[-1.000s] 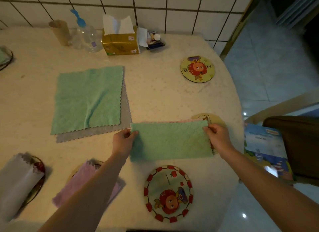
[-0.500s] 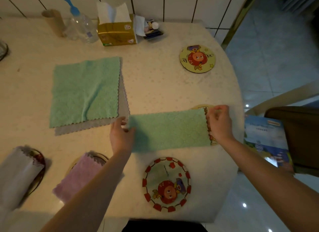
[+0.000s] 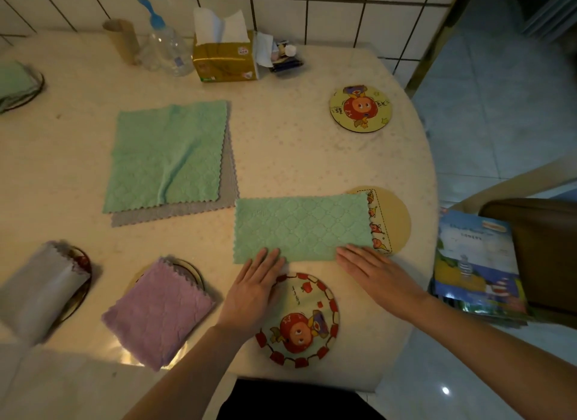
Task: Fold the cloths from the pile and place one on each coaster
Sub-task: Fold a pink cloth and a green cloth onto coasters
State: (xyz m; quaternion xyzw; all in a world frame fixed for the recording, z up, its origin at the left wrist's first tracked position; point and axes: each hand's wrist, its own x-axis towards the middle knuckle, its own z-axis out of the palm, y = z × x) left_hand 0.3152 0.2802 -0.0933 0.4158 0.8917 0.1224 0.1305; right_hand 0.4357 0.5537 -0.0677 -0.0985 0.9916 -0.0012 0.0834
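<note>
Since the earlier frame both hands have released the ends of the folded green cloth (image 3: 299, 227) and moved to its near edge. Left hand (image 3: 254, 290), fingers straight, presses the near-left portion; right hand (image 3: 376, 274), likewise flat, rests at the near-right corner. The cloth lies flat on the table (image 3: 296, 157), its right end overlapping the tan coaster (image 3: 392, 221). The red-rimmed coaster (image 3: 304, 324) sits just nearer, bare, partly under the left hand. The pile (image 3: 170, 157) lies to the left.
</note>
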